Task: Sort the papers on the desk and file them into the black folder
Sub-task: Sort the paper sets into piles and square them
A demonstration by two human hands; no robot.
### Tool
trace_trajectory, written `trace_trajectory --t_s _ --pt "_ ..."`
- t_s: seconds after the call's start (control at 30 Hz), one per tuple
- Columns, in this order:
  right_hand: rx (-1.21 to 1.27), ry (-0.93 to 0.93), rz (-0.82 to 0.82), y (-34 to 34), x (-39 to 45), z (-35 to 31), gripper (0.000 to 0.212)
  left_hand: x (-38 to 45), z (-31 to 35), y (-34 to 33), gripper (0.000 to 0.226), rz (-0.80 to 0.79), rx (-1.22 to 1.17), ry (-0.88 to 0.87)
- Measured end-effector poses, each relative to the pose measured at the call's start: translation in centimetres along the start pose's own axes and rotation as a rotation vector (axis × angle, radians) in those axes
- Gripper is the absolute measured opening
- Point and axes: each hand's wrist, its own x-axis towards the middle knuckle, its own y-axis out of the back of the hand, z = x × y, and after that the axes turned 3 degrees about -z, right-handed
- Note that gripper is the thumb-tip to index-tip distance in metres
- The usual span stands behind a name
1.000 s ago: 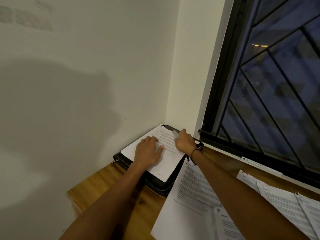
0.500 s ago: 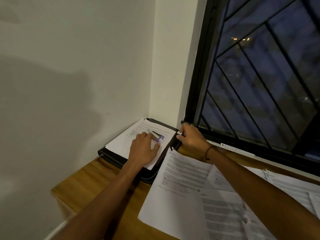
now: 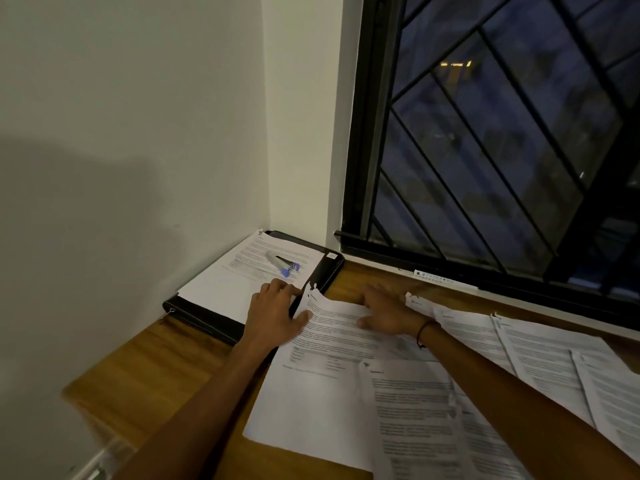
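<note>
Black folder (image 3: pixel 214 322) open, holding printed sheet (image 3: pixel 239 275) (stapler (image 3: pixel 282 265) atop).

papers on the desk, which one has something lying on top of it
The paper on the black folder in the corner: a small stapler with purple ends lies on it. The papers spread along the desk carry only the hands.

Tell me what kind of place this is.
Probably a home study corner at night. A wooden desk sits pushed into a bare wall corner beside a barred window with darkness outside, and printed papers are spread across it next to a black folder.
</note>
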Motion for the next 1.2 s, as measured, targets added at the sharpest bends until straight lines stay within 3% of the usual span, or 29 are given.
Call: trace_trajectory --t_s 0.07,0.2,0.4,0.57,0.7,0.77,0.93,1.03,1.2 --pt "0.008 0.006 -0.015 0.4 -0.2 0.1 0.039 -0.2 0.0 -0.1 0.055 0.002 -0.013 -0.002" --pt "0.057 -0.018 0.038 2.3 -1.7 1.9 0.065 -0.2 0.1 -0.2 0.058 0.034 -0.019 0.015" --pt "-0.059 -0.211 -0.010 4.8 -5.7 6.3 0.094 0.7 1.9 -0.4 0.063 0.043 -0.049 0.020" --pt "-0.036 -0.256 0.083 3.7 -7.4 5.6 0.113 1.1 4.3 -2.0 0.060 0.082 -0.038 -0.034" --pt "-0.003 -0.273 0.106 4.1 -7.2 7.8 0.109 1.8 6.0 -2.4 0.061 0.178 -0.022 -0.106" --pt "-0.024 -0.262 0.082 4.3 -7.4 9.6 0.108 2.0 7.4 -2.6 0.059 0.125 -0.043 -0.160" --pt "0.104 -0.212 0.047 3.8 -8.8 8.7 0.081 1.1 11.9 -5.4 0.073 -0.146 -0.042 -0.221" --pt "0.058 -0.216 0.087 3.4 -8.5 8.4 0.093 0.7 13.1 -6.7 0.083 -0.151 -0.003 -0.189" --pt "0.038 -0.209 0.089 4.7 -9.9 11.0 0.083 0.7 12.4 -8.1 0.086 -0.104 -0.012 -0.183"
